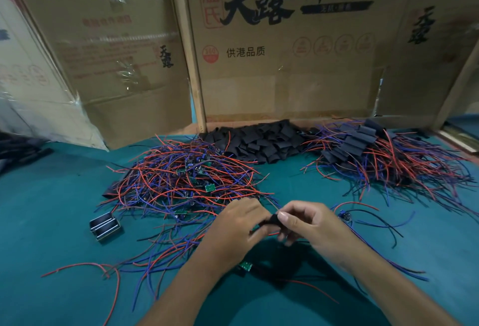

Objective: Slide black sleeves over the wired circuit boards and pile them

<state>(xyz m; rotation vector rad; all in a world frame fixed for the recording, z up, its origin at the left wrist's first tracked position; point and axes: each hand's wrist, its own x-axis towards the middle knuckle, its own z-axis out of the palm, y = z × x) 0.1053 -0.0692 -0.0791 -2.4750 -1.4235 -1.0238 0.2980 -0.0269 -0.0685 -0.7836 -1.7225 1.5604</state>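
My left hand [234, 224] and my right hand [308, 224] meet over the green table, both pinching one black sleeve [270, 220] between them. Red and blue wires trail from the sleeve toward me. Whether a board sits inside it is hidden by my fingers. A tangled heap of wired circuit boards [186, 183] with small green boards lies just left of my hands. Loose black sleeves [259, 141] are heaped at the back centre. A pile of sleeved boards [368, 152] lies at the back right.
Cardboard boxes [285, 53] wall off the back of the green table [51, 222]. A small black and metal part [105, 226] lies at the left. One wired board [344, 215] lies right of my hand, another green board [245, 265] under my left wrist.
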